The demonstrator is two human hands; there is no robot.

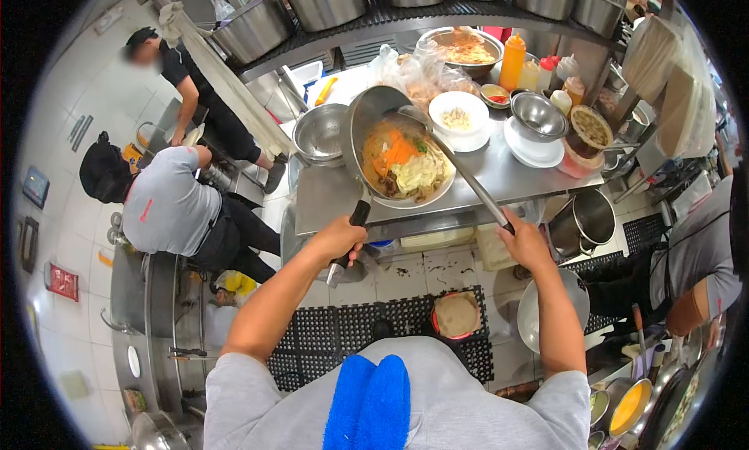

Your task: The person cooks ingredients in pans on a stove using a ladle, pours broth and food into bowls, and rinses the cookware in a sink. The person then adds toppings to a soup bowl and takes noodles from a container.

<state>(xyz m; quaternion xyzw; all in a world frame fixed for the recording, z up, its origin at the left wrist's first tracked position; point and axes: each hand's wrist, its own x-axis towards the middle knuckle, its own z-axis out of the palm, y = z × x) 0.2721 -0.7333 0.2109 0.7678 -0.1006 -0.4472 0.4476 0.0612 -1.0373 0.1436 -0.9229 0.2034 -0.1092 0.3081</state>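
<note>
My left hand (341,238) is closed round the black handle of a wok (359,130), which is tilted over the steel counter. Below the wok's lip, a white plate (417,203) shows part of its rim. Food (402,165) with orange shreds, pale yellow pieces and brown bits lies at the wok's lip and over the plate; where one ends and the other begins I cannot tell. My right hand (524,243) grips the end of a long-handled metal ladle (470,178), whose head reaches the wok's upper edge.
A steel colander (321,130) stands left of the wok. To the right are a white bowl (459,113), steel bowl (538,116) and sauce bottles (512,62). Steel containers (328,5) line the shelf above. Two people work at left, another person (698,247) at right.
</note>
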